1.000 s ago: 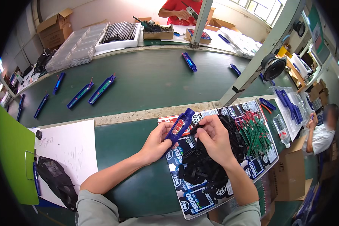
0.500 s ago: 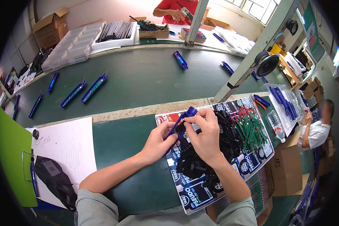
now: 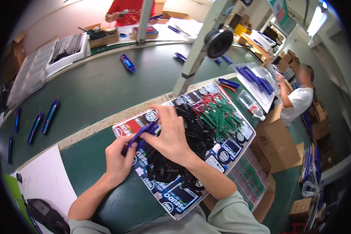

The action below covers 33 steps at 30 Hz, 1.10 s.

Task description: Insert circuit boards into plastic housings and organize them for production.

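Head view, left hand (image 3: 119,160): thumb and fingers clamped on the near end of a blue casing (image 3: 139,135).
Right hand (image 3: 170,135): thumb against the casing's far end, fingers arched above; whether they pinch anything, I cannot tell.
Blue casing: tilted between both hands, above the left part of a printed sheet (image 3: 179,202).
Black parts (image 3: 197,130): heaped on the sheet, partly behind the right hand and forearm.
Green circuit boards (image 3: 222,119): piled beside the black heap, red wires among them.
Bottle (image 3: 251,103): clear, lying just right of the sheet.
Dark green surface beyond (image 3: 89,84): more blue casings (image 3: 50,116) lying spread out.
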{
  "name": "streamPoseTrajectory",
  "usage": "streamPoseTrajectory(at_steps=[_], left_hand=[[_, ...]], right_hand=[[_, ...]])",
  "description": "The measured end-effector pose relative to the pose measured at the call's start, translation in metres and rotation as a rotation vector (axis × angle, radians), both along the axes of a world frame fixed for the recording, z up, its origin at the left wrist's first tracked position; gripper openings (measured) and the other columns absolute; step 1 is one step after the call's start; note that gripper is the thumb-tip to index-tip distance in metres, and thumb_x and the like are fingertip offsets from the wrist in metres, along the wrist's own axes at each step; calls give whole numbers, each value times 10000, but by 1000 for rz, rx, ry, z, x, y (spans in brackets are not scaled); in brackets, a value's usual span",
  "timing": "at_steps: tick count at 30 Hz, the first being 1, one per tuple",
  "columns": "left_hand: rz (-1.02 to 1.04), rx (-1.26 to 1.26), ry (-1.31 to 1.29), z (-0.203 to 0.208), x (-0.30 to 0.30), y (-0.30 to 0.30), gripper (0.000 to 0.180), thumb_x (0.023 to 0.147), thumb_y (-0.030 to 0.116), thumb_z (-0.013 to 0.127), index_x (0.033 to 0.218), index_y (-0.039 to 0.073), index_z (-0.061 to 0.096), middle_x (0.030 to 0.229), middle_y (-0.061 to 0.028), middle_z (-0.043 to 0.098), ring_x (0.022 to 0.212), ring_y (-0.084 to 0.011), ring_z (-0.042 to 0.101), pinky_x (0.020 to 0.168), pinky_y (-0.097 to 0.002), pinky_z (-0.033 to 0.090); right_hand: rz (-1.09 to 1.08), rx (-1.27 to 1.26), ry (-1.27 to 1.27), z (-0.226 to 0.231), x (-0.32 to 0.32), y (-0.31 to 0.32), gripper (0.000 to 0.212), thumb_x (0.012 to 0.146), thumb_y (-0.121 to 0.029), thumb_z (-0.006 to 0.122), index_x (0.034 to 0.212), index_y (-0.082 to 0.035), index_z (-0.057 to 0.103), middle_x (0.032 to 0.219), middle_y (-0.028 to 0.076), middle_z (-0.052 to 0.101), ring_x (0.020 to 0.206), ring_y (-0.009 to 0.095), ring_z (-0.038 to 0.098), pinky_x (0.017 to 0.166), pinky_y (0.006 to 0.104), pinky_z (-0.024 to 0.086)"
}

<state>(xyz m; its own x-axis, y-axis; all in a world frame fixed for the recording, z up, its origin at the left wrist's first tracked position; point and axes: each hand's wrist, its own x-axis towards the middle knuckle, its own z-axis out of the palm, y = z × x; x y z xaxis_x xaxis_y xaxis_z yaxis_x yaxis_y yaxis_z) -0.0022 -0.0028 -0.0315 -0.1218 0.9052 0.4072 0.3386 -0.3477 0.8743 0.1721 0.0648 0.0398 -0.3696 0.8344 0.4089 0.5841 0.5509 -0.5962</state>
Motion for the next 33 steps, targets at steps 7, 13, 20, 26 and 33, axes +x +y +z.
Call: streamPoseTrajectory(at_steps=[7, 13, 20, 26, 33], left_hand=[[-156, -342, -366, -4, 6, 1, 184, 1004, 28, 579, 1171, -32, 626, 915, -58, 682, 673, -61, 624, 551, -207, 475], [-202, -340, -419, 2, 8, 4, 158, 1005, 40, 582, 1141, -36, 606, 934, -56, 688, 684, -71, 637, 544, -209, 479], [-189, -344, -390, 0, 1, 1, 161, 1007, 46, 580, 1142, -36, 609, 937, -55, 690, 689, -72, 643, 548, -211, 482], [-228, -383, -433, -4, 2, 5, 204, 1012, 57, 577, 1197, -20, 618, 885, -37, 673, 688, -70, 641, 566, -216, 496], [-257, -406, -557, -5, 0, 7, 272, 1018, 88, 579, 1267, -24, 584, 985, -68, 672, 709, -98, 639, 599, -243, 528]], right_hand=[[139, -96, 186, -7, 65, 28, 379, 832, -141, 798, 1170, -26, 673, 979, 103, 661, 814, 186, 657, 745, 329, 522], [-419, 355, -425, -6, 209, 102, 234, 825, -67, 679, 1052, -20, 708, 1002, 180, 671, 975, 352, 658, 883, 438, 520], [-419, 278, -796, -3, 220, 107, 227, 808, -56, 687, 1035, -57, 694, 1013, 112, 676, 1029, 294, 638, 862, 421, 469], [-377, 774, -627, 44, 174, 68, 189, 836, -45, 693, 1023, -52, 673, 898, 110, 656, 903, 308, 632, 836, 416, 459], [75, -58, 503, 43, 78, 0, 273, 935, 80, 609, 1206, 49, 605, 929, 3, 577, 786, 66, 586, 707, 204, 467]])
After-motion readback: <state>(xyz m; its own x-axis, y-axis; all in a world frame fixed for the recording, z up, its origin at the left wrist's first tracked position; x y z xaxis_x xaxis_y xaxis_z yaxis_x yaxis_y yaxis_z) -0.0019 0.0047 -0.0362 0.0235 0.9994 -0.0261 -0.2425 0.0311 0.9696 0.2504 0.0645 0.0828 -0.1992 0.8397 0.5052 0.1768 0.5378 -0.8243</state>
